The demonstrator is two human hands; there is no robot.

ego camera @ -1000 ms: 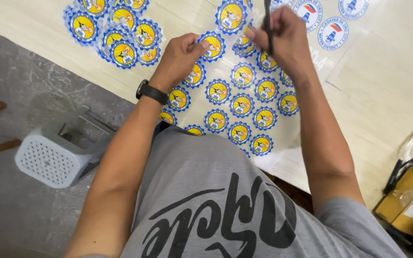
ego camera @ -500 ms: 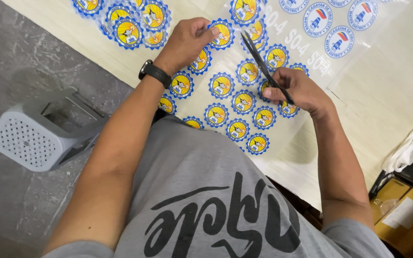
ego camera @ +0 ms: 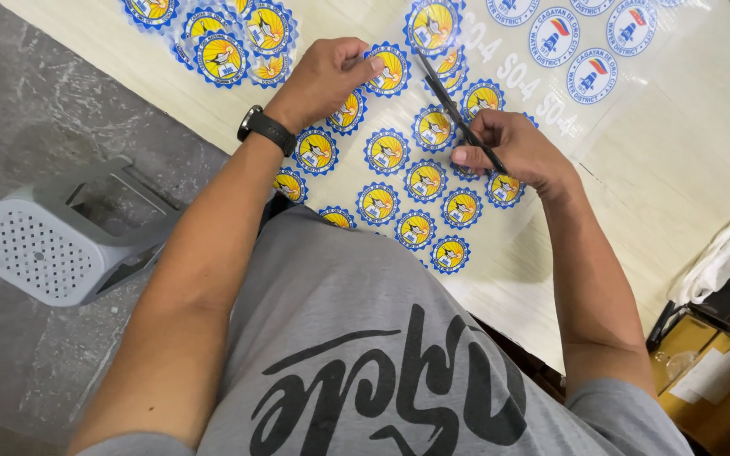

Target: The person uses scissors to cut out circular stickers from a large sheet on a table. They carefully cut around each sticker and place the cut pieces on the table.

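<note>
Presently: left hand (ego camera: 324, 80) pinning one round blue-and-yellow sticker (ego camera: 389, 70) flat against the tabletop (ego camera: 703, 160); right hand (ego camera: 513, 152) gripping thin black tool (ego camera: 454, 110), tip toward that sticker.

Three white round stickers (ego camera: 553, 35), one grey stool (ego camera: 40, 249), one wristwatch (ego camera: 265, 128), two hands (ego camera: 324, 78).

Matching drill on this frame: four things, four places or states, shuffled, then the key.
1 left hand
2 right hand
3 stool
4 watch

a on the left wrist
b grips a thin dark tool
c on the grey floor, left of the table
d fingertips on a blue-and-yellow sticker

Pairs: 1-d, 2-b, 3-c, 4-a
</note>
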